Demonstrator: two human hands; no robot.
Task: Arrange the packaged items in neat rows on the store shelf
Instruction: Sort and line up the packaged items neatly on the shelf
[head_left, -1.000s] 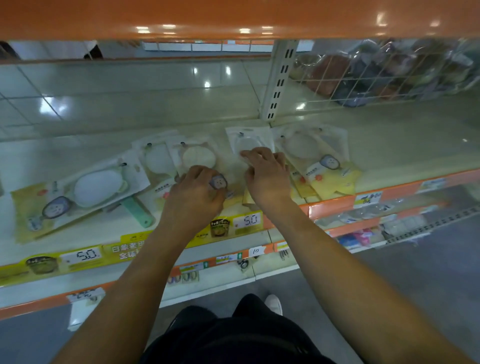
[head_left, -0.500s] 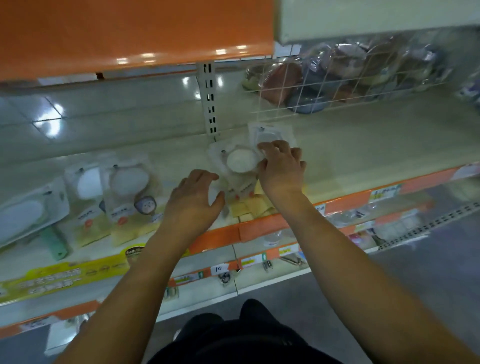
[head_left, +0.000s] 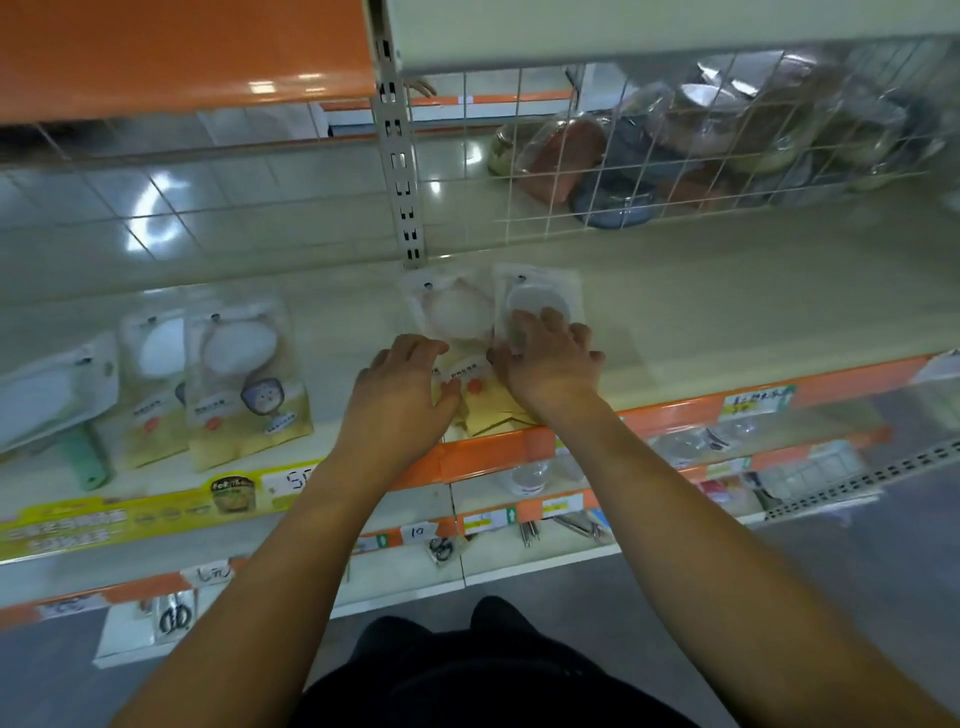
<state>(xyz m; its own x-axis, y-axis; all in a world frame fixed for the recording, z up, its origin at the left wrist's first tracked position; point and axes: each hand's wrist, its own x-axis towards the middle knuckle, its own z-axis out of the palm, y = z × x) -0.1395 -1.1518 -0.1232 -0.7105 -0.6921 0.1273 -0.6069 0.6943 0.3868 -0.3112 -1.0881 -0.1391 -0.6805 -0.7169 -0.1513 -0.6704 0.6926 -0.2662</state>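
Both hands lie flat, fingers relaxed, on the shelf (head_left: 727, 322): left hand (head_left: 400, 395) on one clear packet (head_left: 452, 312), right hand (head_left: 548, 358) on its neighbour packet (head_left: 540, 291). More packets (head_left: 244, 374) lie left of the hands.

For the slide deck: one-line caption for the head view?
Both hands, left hand and right hand, press two packaged items side by side on the store shelf.

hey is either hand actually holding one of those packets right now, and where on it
Neither grips one. The right hand presses flat on the right packet, the left hand on the left packet's lower end.
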